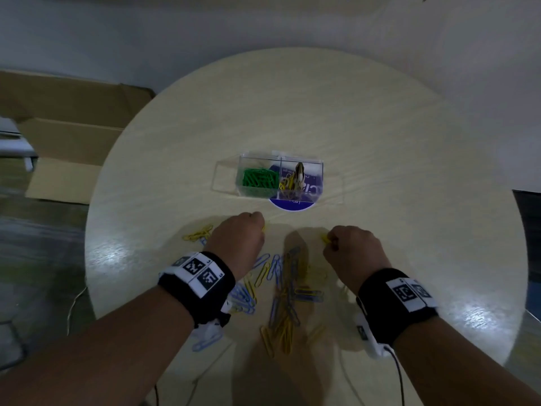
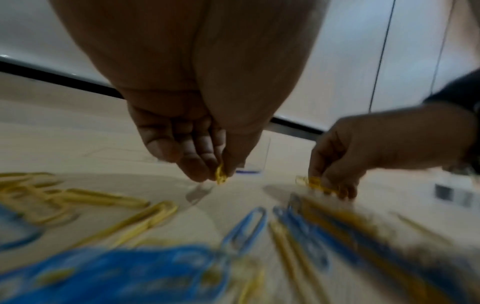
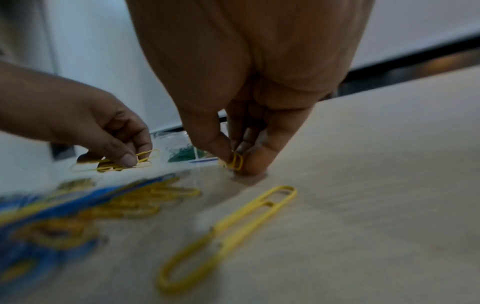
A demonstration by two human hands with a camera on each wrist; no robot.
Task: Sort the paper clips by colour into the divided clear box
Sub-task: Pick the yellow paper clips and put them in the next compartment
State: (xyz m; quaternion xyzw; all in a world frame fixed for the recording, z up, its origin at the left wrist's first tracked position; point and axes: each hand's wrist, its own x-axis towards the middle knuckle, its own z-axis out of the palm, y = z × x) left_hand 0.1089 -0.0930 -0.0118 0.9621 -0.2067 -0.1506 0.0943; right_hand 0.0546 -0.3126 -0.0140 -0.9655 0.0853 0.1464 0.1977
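The clear divided box [image 1: 317, 167] stands at the middle of the round table [image 1: 380, 156]. Green clips [image 1: 257, 177] fill its left compartment and yellow clips [image 1: 288, 183] lie in its right one. Nearer me, my left hand [image 1: 262, 230] pinches yellow clips [image 2: 221, 174] just above the tabletop. My right hand [image 1: 329, 241] pinches yellow clips [image 3: 236, 162] too, its fingertips at the table. A mixed pile of blue and yellow clips [image 1: 285, 291] lies between and behind my hands. A small group of yellow clips [image 1: 199, 233] sits to the left of my left hand.
A round blue label [image 1: 292, 204] shows under the box. One yellow clip [image 3: 226, 236] lies loose just behind my right hand. Flattened cardboard [image 1: 70, 142] lies on the floor beyond the table's left edge. Thin cables [image 1: 395, 373] trail from my wrist cameras.
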